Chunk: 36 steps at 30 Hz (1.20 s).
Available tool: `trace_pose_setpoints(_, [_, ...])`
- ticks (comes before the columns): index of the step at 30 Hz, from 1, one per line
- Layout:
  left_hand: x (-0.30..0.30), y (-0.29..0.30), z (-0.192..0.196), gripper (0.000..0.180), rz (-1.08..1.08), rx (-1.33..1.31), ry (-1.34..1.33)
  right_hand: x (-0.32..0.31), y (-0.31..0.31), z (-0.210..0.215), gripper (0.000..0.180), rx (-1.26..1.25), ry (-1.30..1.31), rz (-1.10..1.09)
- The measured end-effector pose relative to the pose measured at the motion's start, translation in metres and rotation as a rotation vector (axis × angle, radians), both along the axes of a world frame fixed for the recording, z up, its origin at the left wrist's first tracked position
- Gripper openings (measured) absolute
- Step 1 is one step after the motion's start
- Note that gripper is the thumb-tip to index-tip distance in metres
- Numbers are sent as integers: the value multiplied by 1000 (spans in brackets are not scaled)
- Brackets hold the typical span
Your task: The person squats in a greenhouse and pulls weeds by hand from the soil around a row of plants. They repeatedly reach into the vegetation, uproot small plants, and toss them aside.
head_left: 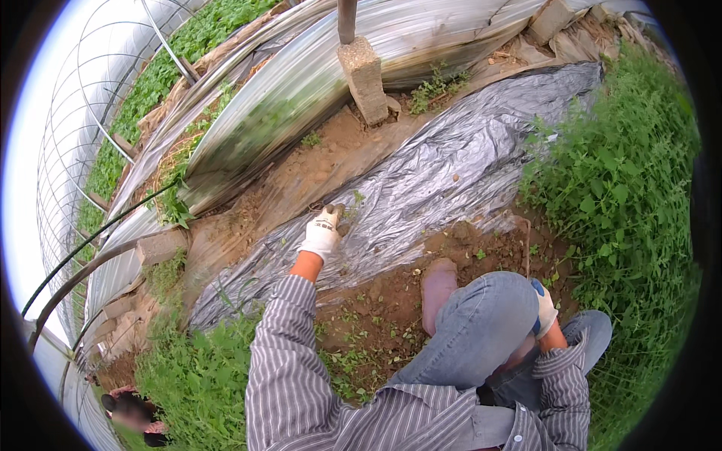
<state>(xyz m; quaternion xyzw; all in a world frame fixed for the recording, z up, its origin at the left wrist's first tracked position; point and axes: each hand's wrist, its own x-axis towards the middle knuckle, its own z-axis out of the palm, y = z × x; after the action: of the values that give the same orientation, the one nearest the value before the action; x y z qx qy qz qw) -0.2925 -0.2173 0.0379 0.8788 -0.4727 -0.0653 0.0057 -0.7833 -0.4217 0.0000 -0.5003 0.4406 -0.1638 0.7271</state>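
My left hand, in a white glove with dirty fingertips, reaches forward over a wrinkled silver-grey plastic sheet. Its fingers are curled together at the sheet; what they hold, if anything, is too small to make out. A small green weed lies just beyond the fingertips. Beside my bent knee is my right hand, in a white glove with blue on it, partly hidden by the leg. It is closed on a thin brown rod-like tool, whose upper end bends over the soil.
Dense green weeds grow on the right, more at lower left. Bare soil lies around my boot. Ahead stand a concrete block with a post and clear plastic film. Another person is at lower left.
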Motion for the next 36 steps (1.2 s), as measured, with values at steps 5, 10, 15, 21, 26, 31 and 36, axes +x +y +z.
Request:
trace_pose_setpoints(5, [3, -42, -80, 101, 472, 82, 131, 8, -3, 18, 18, 2, 90, -46])
trace_pose_setpoints(10, [55, -48, -94, 33, 240, -231, 192, 22, -7, 23, 18, 61, 203, -49])
trace_pose_setpoints(15, [151, -101, -50, 29, 558, -664, 189, 34, -8, 28, 18, -33, 334, -34])
trace_pose_setpoints(21, [232, -131, -59, 61, 832, -331, 122, 51, -9, 36, 16, 149, 291, -105])
trace_pose_setpoints(26, [253, -162, -88, 62, 704, -282, 138, 51, -13, 41, 15, 233, 356, -210])
trace_pose_setpoints(31, [313, -119, -118, 27, 631, -916, 400, 67, -14, 38, 16, 214, 228, -131])
trace_pose_setpoints(36, [255, -137, -97, 12, 974, -935, 1130, 50, -10, 31, 20, 103, 152, -105])
